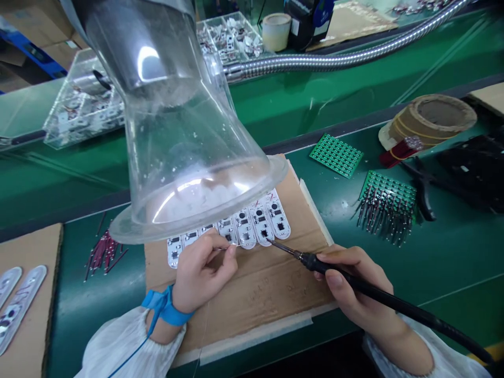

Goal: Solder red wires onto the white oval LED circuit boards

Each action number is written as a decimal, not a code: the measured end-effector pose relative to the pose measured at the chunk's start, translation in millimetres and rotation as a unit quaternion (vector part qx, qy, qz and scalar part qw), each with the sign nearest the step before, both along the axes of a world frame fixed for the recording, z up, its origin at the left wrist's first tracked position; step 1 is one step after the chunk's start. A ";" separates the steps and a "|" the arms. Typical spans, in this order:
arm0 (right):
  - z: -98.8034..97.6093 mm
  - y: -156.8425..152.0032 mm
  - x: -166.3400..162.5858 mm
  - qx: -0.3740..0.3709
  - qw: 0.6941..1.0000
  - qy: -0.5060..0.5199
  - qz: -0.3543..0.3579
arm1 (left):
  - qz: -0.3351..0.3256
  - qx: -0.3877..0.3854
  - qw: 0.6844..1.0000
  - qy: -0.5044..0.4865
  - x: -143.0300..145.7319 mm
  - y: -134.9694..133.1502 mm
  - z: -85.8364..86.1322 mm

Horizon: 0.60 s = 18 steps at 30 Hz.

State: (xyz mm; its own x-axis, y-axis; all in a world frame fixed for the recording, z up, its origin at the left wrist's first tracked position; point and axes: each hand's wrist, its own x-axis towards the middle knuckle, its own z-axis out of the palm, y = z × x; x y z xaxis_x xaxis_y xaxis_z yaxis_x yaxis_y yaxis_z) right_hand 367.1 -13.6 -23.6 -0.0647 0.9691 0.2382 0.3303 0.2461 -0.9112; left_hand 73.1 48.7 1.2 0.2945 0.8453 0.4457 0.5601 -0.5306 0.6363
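My right hand [352, 283] grips a black soldering iron [315, 263], whose metal tip [275, 244] meets a white circuit board [263, 223]. That board belongs to a row of white boards lying on a cardboard sheet [268, 294]. My left hand [202, 270] pinches a thin solder wire [224, 248], which reaches toward the same row. A blue wrist strap [165, 307] circles my left wrist. The boards' upper parts are partly hidden behind a clear plastic fume hood [189, 126] hanging just above them.
Green circuit panels [336, 155] and a pin-studded panel [388, 202] lie to the right, near black pliers [423, 191] and a tape roll [431, 118]. Red-and-black pins [103, 256] lie left. A metal flexible hose [334, 63] and clear trays of parts [230, 39] stand behind.
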 end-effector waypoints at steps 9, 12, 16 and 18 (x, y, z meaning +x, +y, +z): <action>2.7 3.5 -1.4 0.011 0.999 -0.030 0.020 | -0.006 -0.007 1.000 0.001 -0.2 0.6 -1.1; 4.3 3.7 -1.4 0.011 0.999 -0.036 0.032 | -0.008 -0.007 1.000 0.003 0.8 1.2 -1.6; -0.9 -2.9 1.2 0.011 1.000 0.021 0.007 | -0.014 -0.001 1.000 -0.004 0.3 1.0 -1.4; -4.6 -6.6 2.5 0.004 0.998 0.058 -0.013 | -0.016 0.000 1.000 -0.007 -0.4 0.5 -1.4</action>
